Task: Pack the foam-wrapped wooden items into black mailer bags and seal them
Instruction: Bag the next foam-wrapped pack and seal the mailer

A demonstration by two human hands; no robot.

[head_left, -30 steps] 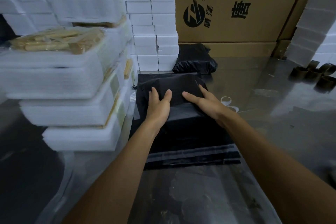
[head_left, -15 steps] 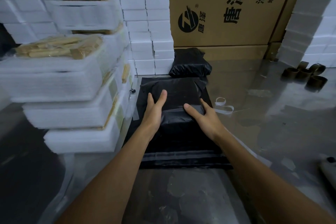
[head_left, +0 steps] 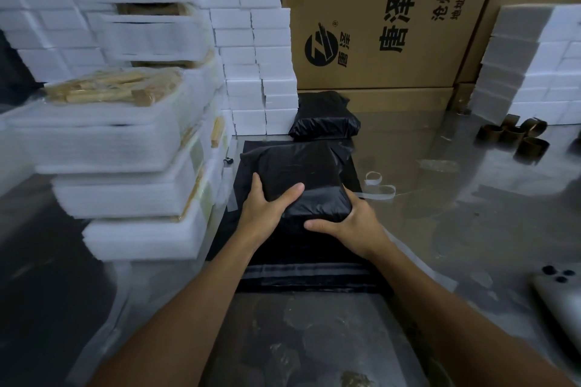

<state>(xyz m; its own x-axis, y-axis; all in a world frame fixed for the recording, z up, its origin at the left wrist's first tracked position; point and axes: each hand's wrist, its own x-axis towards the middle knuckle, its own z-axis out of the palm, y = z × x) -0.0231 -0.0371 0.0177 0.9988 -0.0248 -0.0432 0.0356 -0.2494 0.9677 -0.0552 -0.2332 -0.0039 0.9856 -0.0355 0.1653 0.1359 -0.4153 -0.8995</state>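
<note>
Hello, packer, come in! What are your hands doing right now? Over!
Left hand and right hand grip the filled black plastic mailer bag at its near corners. Bag lies on flat black mailers. Nothing blocking.

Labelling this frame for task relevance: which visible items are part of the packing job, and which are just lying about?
Job:
- left hand and right hand, gripping the filled black mailer bag
- flat mailer bags underneath
- sealed bag behind
- foam-wrapped wooden items, stacked left

Lying about:
- cardboard box
- tape cores
- phone
- peeled strips
</note>
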